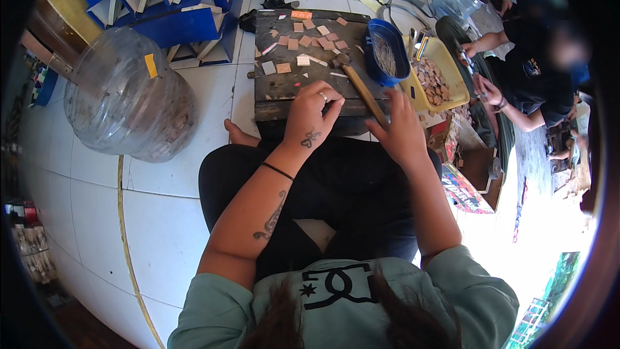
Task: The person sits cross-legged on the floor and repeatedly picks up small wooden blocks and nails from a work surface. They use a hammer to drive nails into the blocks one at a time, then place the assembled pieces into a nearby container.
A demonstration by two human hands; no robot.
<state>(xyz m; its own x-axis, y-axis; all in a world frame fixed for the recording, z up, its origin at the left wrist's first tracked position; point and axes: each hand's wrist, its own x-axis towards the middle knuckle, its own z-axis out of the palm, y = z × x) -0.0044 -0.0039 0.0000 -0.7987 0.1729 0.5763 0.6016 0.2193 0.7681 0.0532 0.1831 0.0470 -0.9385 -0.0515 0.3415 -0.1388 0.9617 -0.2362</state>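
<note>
Over the near edge of a dark wooden board [271, 94], my left hand [311, 116] has its thumb and fingers pinched together; whatever is between them is hidden. My right hand [403, 128], slightly blurred, has its thumb and fingers apart. It is beside the handle end of a hammer [365, 90], which lies slanted across the board with its head toward the far side. Small square brown pieces [304, 41] are scattered over the board. Behind my right hand, a blue tub [389, 79] of thin metal pieces stands at the board's right edge.
A yellow basin [460, 99] full of small brown pieces is at the right. Beyond it sits another person [529, 68], holding something thin. A large clear plastic container [129, 100] stands on the white tiles at left, below blue shelving [155, 29]. An open box [481, 168] is right of my knee.
</note>
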